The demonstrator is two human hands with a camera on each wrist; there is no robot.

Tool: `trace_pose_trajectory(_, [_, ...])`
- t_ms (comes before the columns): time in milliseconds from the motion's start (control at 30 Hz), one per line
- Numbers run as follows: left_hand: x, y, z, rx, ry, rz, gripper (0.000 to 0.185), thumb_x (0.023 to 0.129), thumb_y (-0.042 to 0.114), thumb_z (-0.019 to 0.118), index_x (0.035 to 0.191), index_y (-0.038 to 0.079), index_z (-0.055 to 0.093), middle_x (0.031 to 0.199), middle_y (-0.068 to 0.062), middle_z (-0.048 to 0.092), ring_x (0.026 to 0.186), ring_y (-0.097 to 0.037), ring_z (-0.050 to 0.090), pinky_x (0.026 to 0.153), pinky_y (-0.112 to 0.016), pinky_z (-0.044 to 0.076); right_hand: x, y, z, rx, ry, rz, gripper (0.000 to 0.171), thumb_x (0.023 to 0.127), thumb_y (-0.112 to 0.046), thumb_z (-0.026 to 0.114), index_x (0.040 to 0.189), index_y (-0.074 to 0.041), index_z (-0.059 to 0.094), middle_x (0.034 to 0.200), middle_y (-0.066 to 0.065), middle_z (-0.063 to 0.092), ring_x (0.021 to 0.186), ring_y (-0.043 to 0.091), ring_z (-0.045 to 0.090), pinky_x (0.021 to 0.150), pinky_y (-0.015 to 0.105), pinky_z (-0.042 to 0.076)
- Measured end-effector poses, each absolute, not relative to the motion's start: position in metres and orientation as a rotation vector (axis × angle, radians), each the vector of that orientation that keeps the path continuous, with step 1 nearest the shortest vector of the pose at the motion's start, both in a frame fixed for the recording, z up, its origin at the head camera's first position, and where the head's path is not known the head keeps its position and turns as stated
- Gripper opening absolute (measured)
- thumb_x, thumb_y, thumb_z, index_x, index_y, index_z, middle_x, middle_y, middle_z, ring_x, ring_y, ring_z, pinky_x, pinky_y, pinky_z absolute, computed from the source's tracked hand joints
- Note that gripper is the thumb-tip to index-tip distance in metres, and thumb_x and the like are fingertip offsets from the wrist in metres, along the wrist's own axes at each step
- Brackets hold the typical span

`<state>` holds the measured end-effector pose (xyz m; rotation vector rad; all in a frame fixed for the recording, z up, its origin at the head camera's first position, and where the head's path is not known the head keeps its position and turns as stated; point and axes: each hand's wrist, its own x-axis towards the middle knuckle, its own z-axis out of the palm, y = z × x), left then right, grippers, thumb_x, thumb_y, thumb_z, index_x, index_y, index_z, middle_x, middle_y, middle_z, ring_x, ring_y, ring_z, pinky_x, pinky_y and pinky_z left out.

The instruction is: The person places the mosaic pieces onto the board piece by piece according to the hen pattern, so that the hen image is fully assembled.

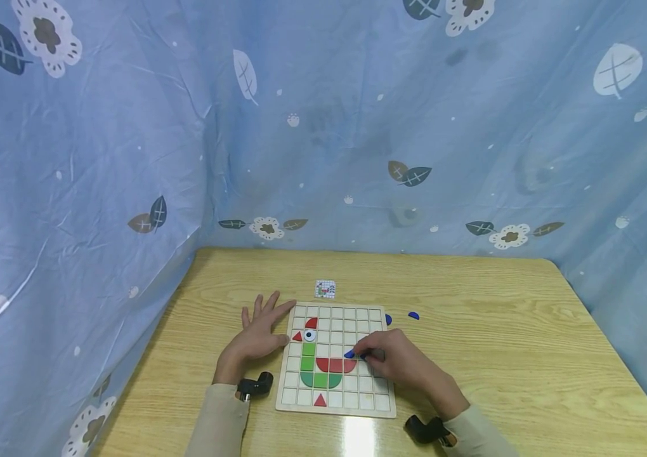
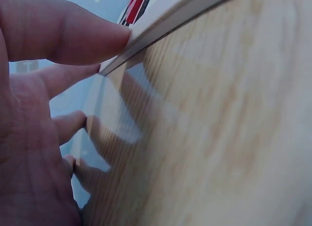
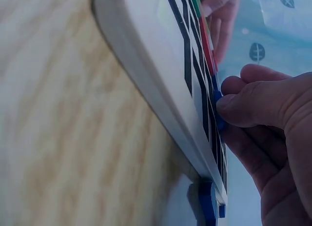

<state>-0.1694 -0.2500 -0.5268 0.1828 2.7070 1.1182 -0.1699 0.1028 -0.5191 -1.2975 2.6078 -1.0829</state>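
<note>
A square wooden grid board [image 1: 336, 414] lies on the table, holding red, green and blue shapes and a round eye piece [image 1: 309, 335]. With fingers spread, my left hand [image 1: 257, 336] steadies the left side, its thumb [image 2: 97, 38] and index finger at the edge. My right hand [image 1: 400, 360] pinches a small blue piece [image 3: 219, 109] between thumb and index finger, low over the grid. Just left of those fingertips, a blue curved piece [image 1: 349, 354] shows above the red row [image 1: 335, 365]. Green squares and green curved pieces [image 1: 335, 380] form a shape lower left of it.
A small pattern card [image 1: 325, 289] lies behind the board. One blue curved piece [image 1: 389, 320] rests against the board's right edge, and another blue piece [image 1: 413, 315] is farther right on the wooden table [image 1: 500, 330]. A blue patterned curtain [image 1: 352, 127] hangs around the table.
</note>
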Motion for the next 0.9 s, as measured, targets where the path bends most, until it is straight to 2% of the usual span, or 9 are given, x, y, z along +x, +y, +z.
trace_pose_trajectory(300, [-0.169,-0.251,-0.528,0.186,2.714,1.109,0.086,0.087,0.012,0.072,0.168,0.021,0.047,0.185,-0.018,0.01,0.169,-0.049,-0.016,0.126,-0.075,-0.02,-0.17,0.101,-0.519,-1.312,2.605,-1.039,0.032,0.091,0.01,0.076,0.111,-0.013,0.084,0.11,-0.004,0.084,0.106,0.011,0.077,0.092,0.034,0.065])
trace_pose_trajectory(567, [-0.169,-0.251,-0.526,0.198,2.711,1.106,0.086,0.087,0.012,0.072,0.168,0.021,0.046,0.185,-0.019,0.009,0.168,-0.05,-0.016,0.126,-0.075,-0.02,-0.17,0.101,-0.521,-1.375,2.612,-1.072,0.032,0.089,0.009,0.077,0.113,-0.012,0.084,0.11,-0.004,0.084,0.104,0.01,0.077,0.09,0.032,0.065])
trace_pose_trajectory(900, [-0.168,-0.25,-0.524,0.196,2.716,1.101,0.085,0.088,0.012,0.071,0.168,0.02,0.046,0.185,-0.02,0.009,0.168,-0.051,-0.016,0.125,-0.076,-0.02,-0.156,0.131,-0.518,-1.155,2.721,-1.331,0.031,0.089,0.003,0.083,0.115,-0.012,0.084,0.112,-0.004,0.085,0.103,0.015,0.08,0.088,0.036,0.066])
